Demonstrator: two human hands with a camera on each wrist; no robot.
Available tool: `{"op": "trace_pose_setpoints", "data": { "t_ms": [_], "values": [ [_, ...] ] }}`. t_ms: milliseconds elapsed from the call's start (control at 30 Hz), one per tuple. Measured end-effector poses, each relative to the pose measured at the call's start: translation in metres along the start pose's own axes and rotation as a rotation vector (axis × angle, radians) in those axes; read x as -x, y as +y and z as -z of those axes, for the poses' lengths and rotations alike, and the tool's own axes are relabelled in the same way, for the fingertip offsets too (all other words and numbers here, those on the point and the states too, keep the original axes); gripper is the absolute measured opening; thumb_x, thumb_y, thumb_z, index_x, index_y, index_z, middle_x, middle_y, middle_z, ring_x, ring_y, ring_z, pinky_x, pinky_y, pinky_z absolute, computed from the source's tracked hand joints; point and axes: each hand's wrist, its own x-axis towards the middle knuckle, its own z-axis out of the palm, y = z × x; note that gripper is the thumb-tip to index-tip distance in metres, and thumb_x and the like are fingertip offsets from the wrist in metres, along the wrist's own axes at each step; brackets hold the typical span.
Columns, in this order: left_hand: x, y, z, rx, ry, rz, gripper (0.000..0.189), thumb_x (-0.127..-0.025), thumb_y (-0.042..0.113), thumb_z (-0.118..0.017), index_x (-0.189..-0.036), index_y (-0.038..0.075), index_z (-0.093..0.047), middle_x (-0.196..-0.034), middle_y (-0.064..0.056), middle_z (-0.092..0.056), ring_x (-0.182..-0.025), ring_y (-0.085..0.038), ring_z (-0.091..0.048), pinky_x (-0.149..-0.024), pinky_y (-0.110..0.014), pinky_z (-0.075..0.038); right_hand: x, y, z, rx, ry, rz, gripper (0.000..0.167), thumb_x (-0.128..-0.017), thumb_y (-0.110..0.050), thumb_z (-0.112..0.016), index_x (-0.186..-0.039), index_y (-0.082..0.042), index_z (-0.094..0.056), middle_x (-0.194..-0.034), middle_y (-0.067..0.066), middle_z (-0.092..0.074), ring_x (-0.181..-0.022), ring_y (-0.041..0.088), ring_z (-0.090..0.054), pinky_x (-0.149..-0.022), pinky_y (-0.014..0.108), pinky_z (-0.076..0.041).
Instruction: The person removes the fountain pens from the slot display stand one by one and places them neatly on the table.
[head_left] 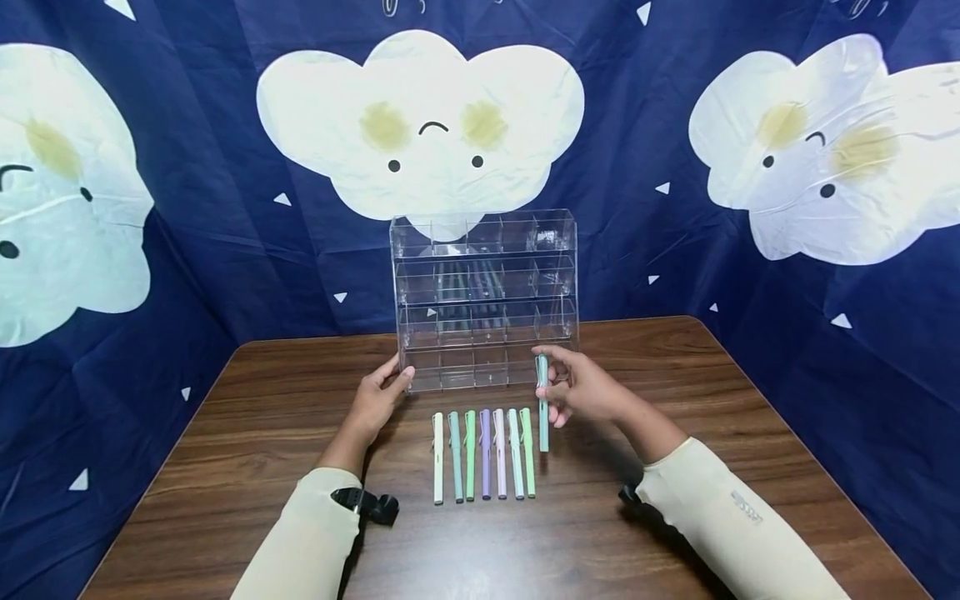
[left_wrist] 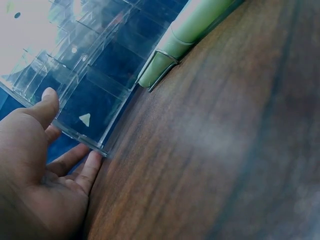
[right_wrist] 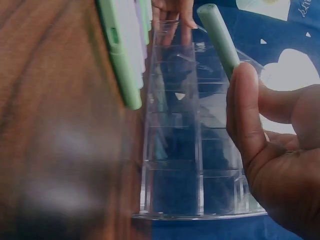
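Between the thumb and fingers of my right hand (head_left: pixel 588 385) is a teal pen (head_left: pixel 543 408) with a clip, held upright in front of the rack's lower right part. In the right wrist view the pen (right_wrist: pixel 219 37) tilts, one end rising above the thumb. My left hand (head_left: pixel 378 402) grips the lower left edge of a clear acrylic display rack (head_left: pixel 487 367), thumb in front and fingers around the side. The left wrist view shows its fingertips (left_wrist: pixel 92 162) at the rack's bottom corner. Several pastel pens (head_left: pixel 486 454) lie side by side on the table before the rack, clips toward it.
The rack has tiers divided into small compartments. It stands toward the back of a brown wood-grain table (head_left: pixel 285 433). Behind and beside the table hangs a dark blue cloth (head_left: pixel 300 267) printed with white clouds (head_left: pixel 420 108). A black strap (head_left: pixel 365 502) circles the left wrist.
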Motion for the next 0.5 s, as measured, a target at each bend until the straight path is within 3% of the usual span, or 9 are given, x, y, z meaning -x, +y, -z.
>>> {"op": "trace_pose_setpoints", "data": {
  "t_ms": [267, 500],
  "values": [
    [-0.001, 0.001, 0.0, 0.004, 0.005, 0.006, 0.063, -0.113, 0.035, -0.063, -0.17, 0.018, -0.041, -0.169, -0.018, -0.05, -0.143, -0.033, -0.059, -0.095, -0.014, -0.054, 0.003, 0.019, -0.008, -0.013, -0.091, -0.078, 0.076, -0.1, 0.007, -0.071, -0.166, 0.002, -0.035, -0.101, 0.014, -0.053, -0.064, 0.02, -0.07, -0.061, 0.039, -0.067],
    [-0.001, 0.0, 0.0, 0.003, 0.007, 0.005, 0.063, -0.113, 0.035, -0.063, -0.17, 0.016, -0.041, -0.169, -0.018, -0.049, -0.146, -0.034, -0.057, -0.099, -0.016, -0.054, 0.005, 0.031, -0.011, -0.005, -0.096, -0.139, 0.075, -0.099, 0.006, -0.072, -0.165, 0.003, -0.036, -0.1, 0.014, -0.057, -0.065, 0.02, -0.07, -0.063, 0.038, -0.068]
  ]
}}
